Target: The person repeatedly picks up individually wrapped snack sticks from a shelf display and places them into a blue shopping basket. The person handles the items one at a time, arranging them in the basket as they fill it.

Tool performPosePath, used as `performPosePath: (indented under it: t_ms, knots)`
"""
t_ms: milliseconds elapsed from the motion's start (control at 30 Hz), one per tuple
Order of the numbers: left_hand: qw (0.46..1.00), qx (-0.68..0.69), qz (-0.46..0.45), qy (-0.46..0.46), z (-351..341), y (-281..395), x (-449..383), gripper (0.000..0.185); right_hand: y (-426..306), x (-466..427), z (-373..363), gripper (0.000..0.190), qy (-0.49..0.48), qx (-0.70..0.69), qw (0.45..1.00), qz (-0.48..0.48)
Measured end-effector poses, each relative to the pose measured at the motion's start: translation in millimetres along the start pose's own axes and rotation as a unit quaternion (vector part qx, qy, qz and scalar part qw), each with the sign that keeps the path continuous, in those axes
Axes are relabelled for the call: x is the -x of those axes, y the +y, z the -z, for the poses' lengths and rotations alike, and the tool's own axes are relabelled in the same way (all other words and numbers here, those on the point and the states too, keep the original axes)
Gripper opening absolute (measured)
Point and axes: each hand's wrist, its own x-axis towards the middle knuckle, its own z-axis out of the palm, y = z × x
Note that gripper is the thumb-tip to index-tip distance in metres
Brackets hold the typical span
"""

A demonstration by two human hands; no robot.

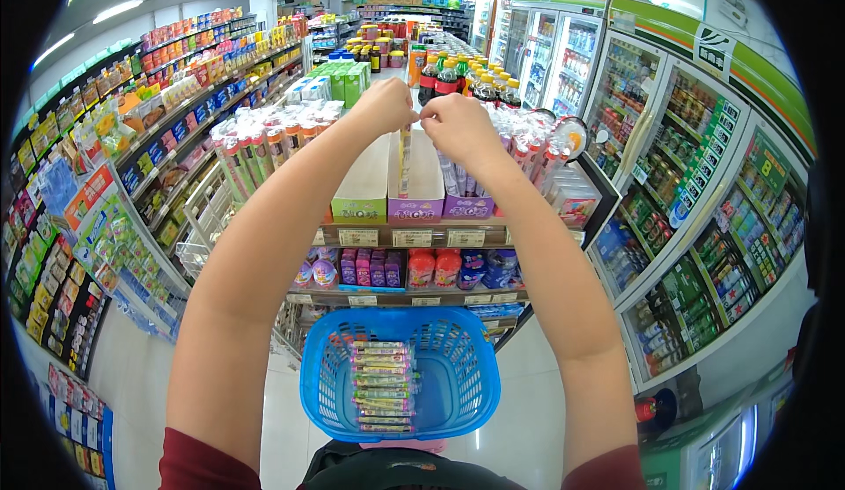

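Note:
My left hand (386, 106) pinches the upper end of a stick-shaped wrapped candy (404, 163), which stands upright in an otherwise bare purple-fronted cardboard display box (416, 210). Right beside it is my right hand (459, 126), its fingertips drawn together near the candy's top; whether they grip the wrapper is hidden. To the left is a green-fronted display box (359, 210) with a bare interior. Another purple box (467, 207) on the right holds several upright wrapped sticks. Below, a blue plastic basket (455, 384) contains a row of wrapped candy sticks (383, 388) lying flat.
A lower shelf (396, 297) carries purple cartons (370, 267) and red jars (432, 269). Cola bottles (447, 77) and green drink cartons (346, 83) stand behind the boxes. Glass-door refrigerators (680, 147) line the right side; snack shelves (198, 101) run along the left.

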Motion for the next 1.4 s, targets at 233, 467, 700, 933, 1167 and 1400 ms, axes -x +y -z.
performPosePath:
  t_ms: [233, 467, 700, 933, 1167, 1400]
  knots:
    - [0.996, -0.080, -0.026, 0.014, 1, -5, -13, 0.020, -17, 1, -39, 0.012, -0.137, 0.050, 0.989, -0.018]
    - [0.997, -0.073, -0.022, 0.018, -5, -15, -8, 0.042, -20, 8, -57, 0.016, -0.192, 0.039, 0.980, -0.036]
    - [0.989, -0.059, -0.044, 0.127, 7, 11, 29, 0.056, -28, 31, -39, 0.018, -0.106, 0.023, 0.994, -0.022]
    - [0.975, 0.194, -0.103, -0.018, -43, 27, 227, 0.021, -72, 181, -56, 0.017, -0.101, -0.215, 0.972, -0.002]
    - [0.917, -0.008, 0.141, -0.373, -280, -91, 361, 0.018, -71, 362, -225, 0.014, -0.472, -0.134, 0.868, -0.070]
    - [0.920, -0.014, 0.280, -0.275, -331, -107, 399, 0.026, -88, 397, -281, 0.012, -0.397, -0.034, 0.917, -0.023]
